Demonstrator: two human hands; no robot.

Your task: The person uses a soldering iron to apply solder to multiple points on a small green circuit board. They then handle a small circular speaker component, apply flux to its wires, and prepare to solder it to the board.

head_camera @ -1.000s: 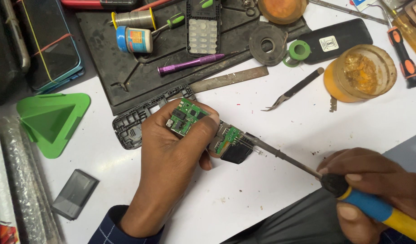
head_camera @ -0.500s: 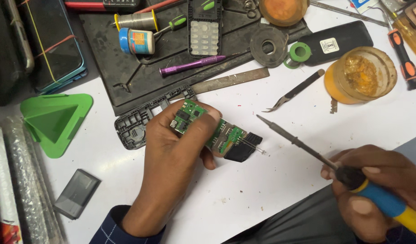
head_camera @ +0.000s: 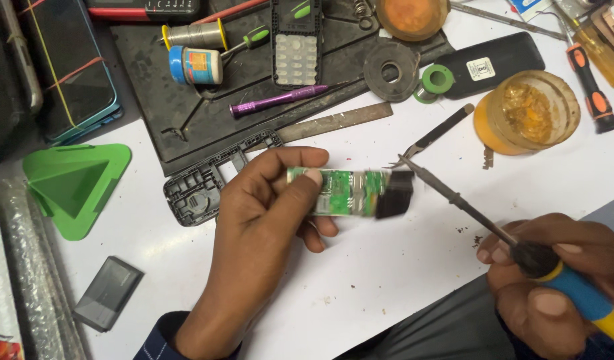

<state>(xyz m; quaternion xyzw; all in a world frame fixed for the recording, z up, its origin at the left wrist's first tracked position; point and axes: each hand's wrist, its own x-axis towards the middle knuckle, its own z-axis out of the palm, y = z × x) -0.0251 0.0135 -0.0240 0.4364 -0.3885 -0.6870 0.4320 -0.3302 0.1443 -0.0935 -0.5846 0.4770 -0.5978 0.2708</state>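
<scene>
— white worktable [head_camera: 360, 293] from the head view: where's the board?
— left hand [head_camera: 267, 220] pinches the green circuit board [head_camera: 343, 192] above it; right hand [head_camera: 553, 280] clenches the soldering iron [head_camera: 467, 207].
— risk?
— tip near the board; a slip could scorch it.

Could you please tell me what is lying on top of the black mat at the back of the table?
On the black mat: solder spool, blue tub, purple tool, phone keypad, black ring. Its top edge is out of view.
</scene>
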